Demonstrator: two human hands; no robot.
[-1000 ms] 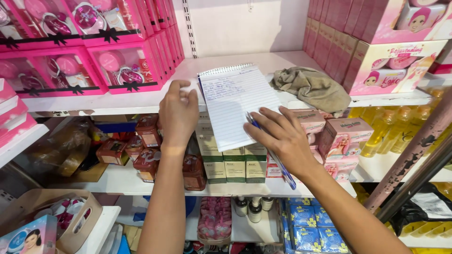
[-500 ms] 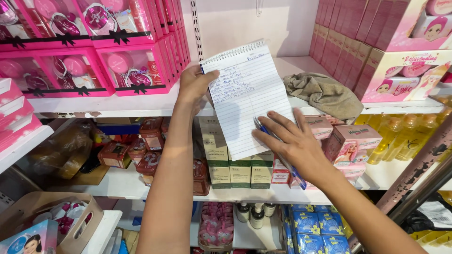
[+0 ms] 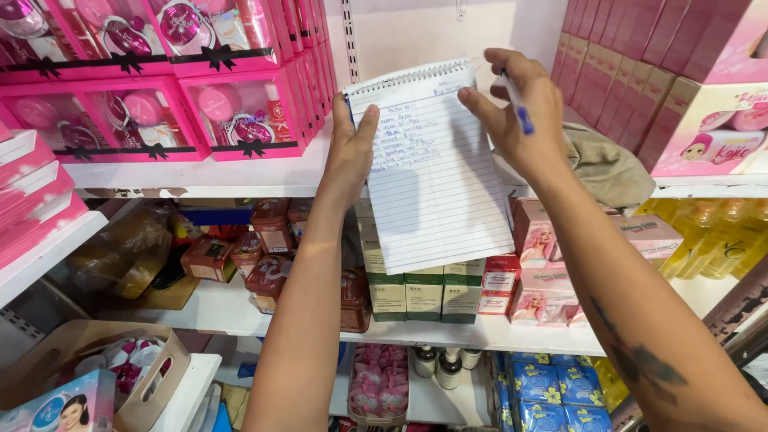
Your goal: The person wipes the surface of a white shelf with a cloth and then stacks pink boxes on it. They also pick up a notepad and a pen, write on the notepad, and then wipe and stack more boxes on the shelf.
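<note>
A white spiral-bound lined notepad (image 3: 436, 176) with handwriting near its top is held up in front of the shelves. My left hand (image 3: 350, 148) grips its left edge, thumb across the page. My right hand (image 3: 520, 112) reaches to the pad's top right corner by the spiral. A blue pen (image 3: 516, 104) is tucked between the fingers of that hand. The pad's lower end hangs free over the boxes on the middle shelf.
Pink gift boxes (image 3: 240, 112) with black bows fill the upper left shelf, tall pink cartons (image 3: 704, 120) the upper right. A grey-brown cloth (image 3: 612, 164) lies on the white shelf (image 3: 200, 176). Green-white boxes (image 3: 412, 296), pink cartons (image 3: 540, 272), yellow bottles (image 3: 720, 240) and blue packets (image 3: 544, 392) stand below.
The pad has been lifted off the shelf and held upright. My right hand has moved from the pad's lower right edge up to its top right corner, pen still in it.
</note>
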